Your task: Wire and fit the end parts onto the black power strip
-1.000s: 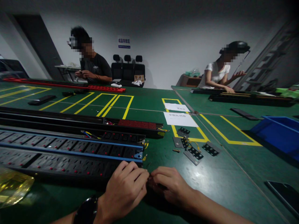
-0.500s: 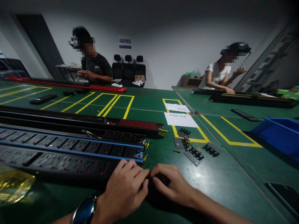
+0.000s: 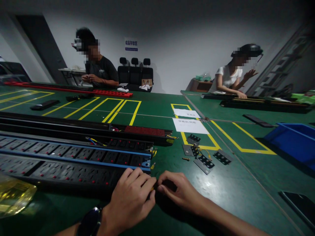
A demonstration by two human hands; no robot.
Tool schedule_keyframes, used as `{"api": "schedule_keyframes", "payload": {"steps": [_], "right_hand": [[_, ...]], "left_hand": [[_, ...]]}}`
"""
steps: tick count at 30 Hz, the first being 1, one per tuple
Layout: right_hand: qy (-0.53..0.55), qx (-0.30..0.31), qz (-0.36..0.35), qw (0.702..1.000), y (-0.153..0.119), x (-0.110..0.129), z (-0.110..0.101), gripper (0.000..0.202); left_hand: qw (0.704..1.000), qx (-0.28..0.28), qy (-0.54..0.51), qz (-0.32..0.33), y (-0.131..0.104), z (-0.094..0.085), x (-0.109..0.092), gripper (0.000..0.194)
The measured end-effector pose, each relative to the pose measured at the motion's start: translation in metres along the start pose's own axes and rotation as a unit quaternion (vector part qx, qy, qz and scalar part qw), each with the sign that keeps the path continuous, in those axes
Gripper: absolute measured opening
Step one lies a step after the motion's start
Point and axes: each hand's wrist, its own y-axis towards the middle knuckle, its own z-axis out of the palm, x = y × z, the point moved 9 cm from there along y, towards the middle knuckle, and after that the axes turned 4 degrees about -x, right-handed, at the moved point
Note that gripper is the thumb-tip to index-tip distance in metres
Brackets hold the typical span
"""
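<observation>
My left hand [image 3: 133,193] lies over the right end of the nearest black power strip [image 3: 71,172]. Its thumb and forefinger are closed on a short yellow wire [image 3: 152,188], of which only a bit shows. Facing it, my right hand [image 3: 180,189] is closed in a pinch, thumb against forefinger. What its fingertips hold, if anything, is too small and dark to make out. Just behind is a blue-edged power strip [image 3: 73,152] with yellow wire ends at its right end. Black end plates [image 3: 206,162] lie beyond my right hand, with a small brass-coloured screw [image 3: 186,159] beside them.
A strip with a red socket block [image 3: 145,130] lies farther back. At left is a yellow-tinted clear bag [image 3: 16,195]. A blue bin [image 3: 295,141] and a dark phone-like slab [image 3: 299,206] are at right. Paper labels [image 3: 190,126] lie mid-table. Two people work across the table.
My right fingertips have shifted slightly left and up against the left ones. A bit of yellow wire now shows at my left fingertips. The strips and plates stay put.
</observation>
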Motion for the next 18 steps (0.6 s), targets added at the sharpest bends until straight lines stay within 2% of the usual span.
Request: {"api": "schedule_keyframes", "payload": {"steps": [4, 12, 18], "right_hand": [[-0.008, 0.005, 0.0, 1.0, 0.0003, 0.0031, -0.0004, 0.007], [-0.002, 0.002, -0.003, 1.0, -0.0004, -0.0017, 0.0007, 0.006], [-0.002, -0.011, -0.038, 0.999, -0.0033, -0.0052, 0.0022, 0.011]], "left_hand": [[1.0, 0.015, 0.004, 0.016, -0.0006, 0.0017, -0.0025, 0.013], [0.999, 0.021, 0.008, 0.023, -0.0029, 0.0051, -0.0024, 0.015], [0.999, 0.011, 0.031, 0.023, -0.003, 0.0042, -0.0021, 0.011]]}}
